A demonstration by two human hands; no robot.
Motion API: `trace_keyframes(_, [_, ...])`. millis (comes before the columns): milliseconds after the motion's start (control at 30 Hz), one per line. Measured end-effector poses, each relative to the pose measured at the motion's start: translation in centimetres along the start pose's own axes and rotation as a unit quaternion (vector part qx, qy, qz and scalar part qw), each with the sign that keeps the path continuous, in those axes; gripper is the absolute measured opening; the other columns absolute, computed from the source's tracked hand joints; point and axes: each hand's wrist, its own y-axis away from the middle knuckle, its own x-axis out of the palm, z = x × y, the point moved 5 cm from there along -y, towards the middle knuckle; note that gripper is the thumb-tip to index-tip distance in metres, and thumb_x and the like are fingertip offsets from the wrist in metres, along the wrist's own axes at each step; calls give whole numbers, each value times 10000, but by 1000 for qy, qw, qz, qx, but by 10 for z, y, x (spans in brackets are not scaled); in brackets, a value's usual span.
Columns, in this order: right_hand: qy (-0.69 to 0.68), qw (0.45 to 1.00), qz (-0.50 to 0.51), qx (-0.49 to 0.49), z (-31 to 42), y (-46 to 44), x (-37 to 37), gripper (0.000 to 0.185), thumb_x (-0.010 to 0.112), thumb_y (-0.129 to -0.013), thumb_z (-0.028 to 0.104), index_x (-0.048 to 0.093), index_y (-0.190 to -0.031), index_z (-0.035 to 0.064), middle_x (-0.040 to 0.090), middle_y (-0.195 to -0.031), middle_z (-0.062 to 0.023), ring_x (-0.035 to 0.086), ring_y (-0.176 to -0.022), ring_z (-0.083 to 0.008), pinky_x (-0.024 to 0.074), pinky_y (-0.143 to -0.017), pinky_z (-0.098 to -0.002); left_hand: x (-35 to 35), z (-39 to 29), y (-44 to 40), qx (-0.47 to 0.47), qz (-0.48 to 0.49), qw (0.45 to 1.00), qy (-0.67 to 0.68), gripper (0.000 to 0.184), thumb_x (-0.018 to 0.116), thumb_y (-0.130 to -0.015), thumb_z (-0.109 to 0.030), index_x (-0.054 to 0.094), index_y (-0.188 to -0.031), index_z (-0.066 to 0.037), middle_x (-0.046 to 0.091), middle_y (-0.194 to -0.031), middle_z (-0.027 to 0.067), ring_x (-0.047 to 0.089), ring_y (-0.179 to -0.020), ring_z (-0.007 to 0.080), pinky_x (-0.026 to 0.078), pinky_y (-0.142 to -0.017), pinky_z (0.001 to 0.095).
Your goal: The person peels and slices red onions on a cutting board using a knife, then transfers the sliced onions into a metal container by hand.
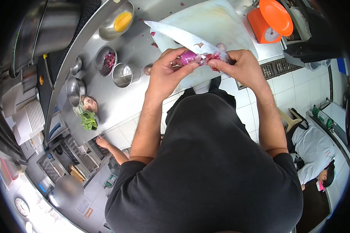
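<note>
My left hand (164,73) is closed round a red onion (188,57), gripping it between thumb and fingers above the white cutting board (202,13). My right hand (245,68) grips a large kitchen knife (177,34); its handle is hidden in the palm, and the broad blade points up and to the left. The right thumb presses against torn purple skin (214,58) at the onion's right end. Bits of peel cling to the blade. A small round onion (221,47) lies just behind the right fingers, partly covered.
Left of the board stand a steel bowl of chopped red onion (109,60), a bowl with something yellow (123,22) and a steel container (123,75). Leafy greens (89,121) lie near the counter edge. An orange scale (270,23) stands right. Another person's arm (114,150) reaches in; a co-worker (313,143) is at right.
</note>
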Motion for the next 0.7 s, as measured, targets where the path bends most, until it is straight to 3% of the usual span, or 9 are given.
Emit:
trace_keyframes(300, [0,1000,-1,27,1,2,11,712,861,-804,684,726,-699,-8,608,-558,-82,569,-514,-207,435,-534,-365,11,-10,4,23,-67,989,-127,370,880,-904,-78,737,-1223,45,716,-1064,73,720,-815,107,609,-723,269])
trace_keyframes(400, [-1,999,-4,42,-8,-2,22,736,848,-791,719,729,-694,-1,612,-555,-85,573,-518,-215,438,-536,-370,18,-24,8,56,-99,955,-273,366,912,-856,-118,767,-1161,24,724,-968,85,696,-714,100,583,-669,263])
trace_keyframes(500, [2,999,-9,42,-7,-6,26,763,833,-777,755,734,-689,3,605,-549,-90,572,-515,-219,442,-539,-375,23,-25,7,58,-111,937,-325,387,920,-785,-176,793,-1121,-32,681,-840,88,677,-655,163,557,-624,313])
trace_keyframes(633, [14,999,6,30,-17,-12,35,726,830,-810,725,754,-694,12,588,-542,-62,571,-520,-174,437,-534,-362,27,-14,6,53,-92,921,-374,333,892,-795,-198,786,-1069,-41,679,-852,102,671,-640,216,568,-635,364])
trace_keyframes(700, [-92,993,44,60,-21,-10,42,688,825,-841,694,766,-701,23,582,-545,-22,565,-531,-129,429,-524,-338,28,-10,6,54,-91,916,-386,315,883,-801,-205,781,-1052,-44,678,-860,103,670,-636,235,568,-637,384])
